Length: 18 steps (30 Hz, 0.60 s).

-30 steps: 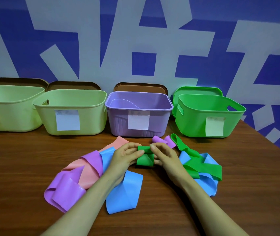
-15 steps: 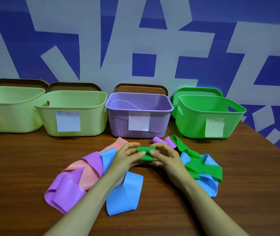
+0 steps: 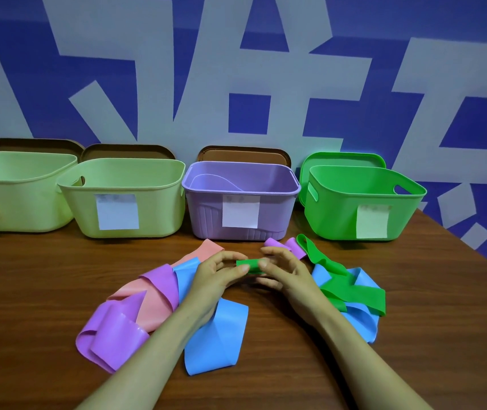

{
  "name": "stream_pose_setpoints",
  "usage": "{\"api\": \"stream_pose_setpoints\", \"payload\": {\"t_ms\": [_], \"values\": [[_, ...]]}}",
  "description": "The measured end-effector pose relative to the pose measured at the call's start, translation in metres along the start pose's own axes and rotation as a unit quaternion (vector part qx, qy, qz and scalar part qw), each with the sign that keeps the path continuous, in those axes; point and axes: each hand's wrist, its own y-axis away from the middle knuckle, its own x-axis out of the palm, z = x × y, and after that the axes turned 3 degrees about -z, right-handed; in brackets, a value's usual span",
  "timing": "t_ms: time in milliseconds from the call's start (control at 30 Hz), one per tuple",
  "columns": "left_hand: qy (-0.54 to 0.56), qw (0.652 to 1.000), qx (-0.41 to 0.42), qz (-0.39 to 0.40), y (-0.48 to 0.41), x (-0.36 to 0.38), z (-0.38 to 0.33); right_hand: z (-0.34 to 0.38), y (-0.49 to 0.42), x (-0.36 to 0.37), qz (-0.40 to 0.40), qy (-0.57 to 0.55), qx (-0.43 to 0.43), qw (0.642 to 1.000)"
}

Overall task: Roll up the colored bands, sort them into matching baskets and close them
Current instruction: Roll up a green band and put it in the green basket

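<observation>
Now: the rolling step is under way; left hand (image 3: 215, 276) and right hand (image 3: 286, 273) are each pinching an end of the green band (image 3: 248, 265), a tight little roll between them.
Next: the roll is likely needing a firm hold, then a carry forward-right of the right hand to the green basket (image 3: 340, 214).
Materials: the band is looking thin, smooth and rubbery, so apt to spring open; the basket is showing rigid moulded plastic.
Waiting: loose bands (image 3: 215, 341) are lying slack beside both wrists.
</observation>
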Motion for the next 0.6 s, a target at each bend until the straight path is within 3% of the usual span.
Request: {"api": "stream_pose_setpoints", "payload": {"t_ms": [167,367,600], "values": [[-0.038,0.999,0.010,-0.015,-0.001,-0.002,0.002,-0.006,-0.003,0.000,0.004,0.021,0.004,1.000],[-0.129,0.991,0.038,0.025,0.001,-0.002,0.002,-0.004,0.001,-0.001,-0.012,0.072,-0.040,0.997],[-0.163,0.985,0.024,0.046,0.015,0.011,-0.022,0.019,0.025,0.019,-0.092,0.222,-0.116,0.964]]}}
